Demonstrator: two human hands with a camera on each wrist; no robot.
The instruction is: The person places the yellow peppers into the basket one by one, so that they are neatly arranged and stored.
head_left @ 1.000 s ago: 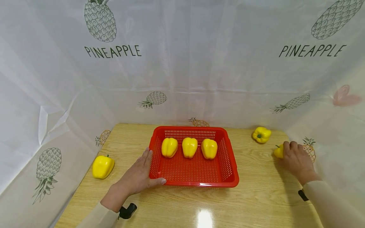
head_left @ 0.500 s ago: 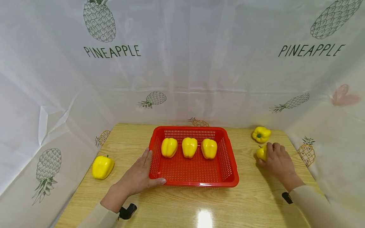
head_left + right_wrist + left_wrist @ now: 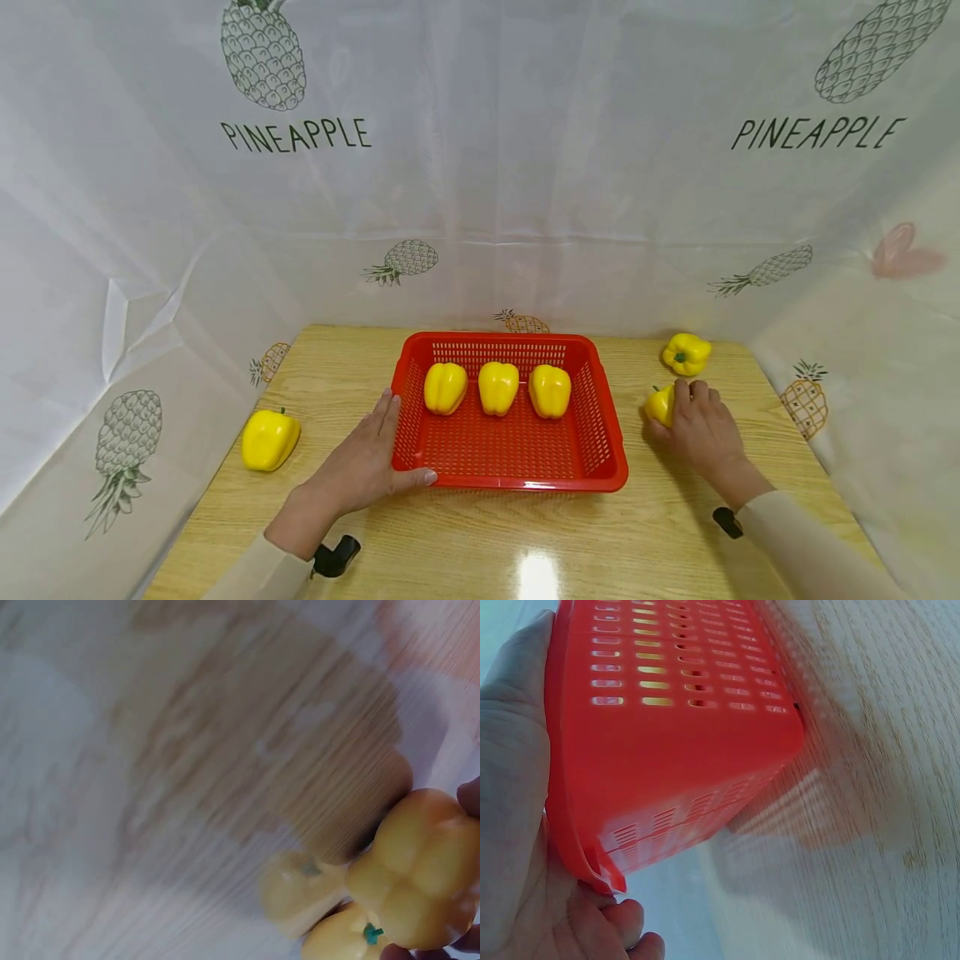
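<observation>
My left hand (image 3: 358, 462) holds the front left corner of a red plastic basket (image 3: 517, 483), thumb on the front rim and fingers along the left side. The left wrist view shows its fingertips bent at the rim of the basket (image 3: 667, 742). Three yellow bell peppers (image 3: 498, 388) stand in a row inside. To the right of the basket, my right hand (image 3: 707, 429) grips another yellow bell pepper (image 3: 660, 407). In the right wrist view the fingers hold this pepper (image 3: 412, 870) at the lower right, its lobed end facing the camera.
A loose yellow bell pepper (image 3: 686, 354) lies at the table's back right, behind my right hand. One more yellow pepper (image 3: 271, 440) lies near the left edge. White pineapple-print sheeting (image 3: 480, 192) encloses the wooden table (image 3: 450, 542) at the back and sides.
My right hand has moved left with the gripped pepper, from the table's right edge towards the basket. My left hand, the basket and the other peppers have stayed in place.
</observation>
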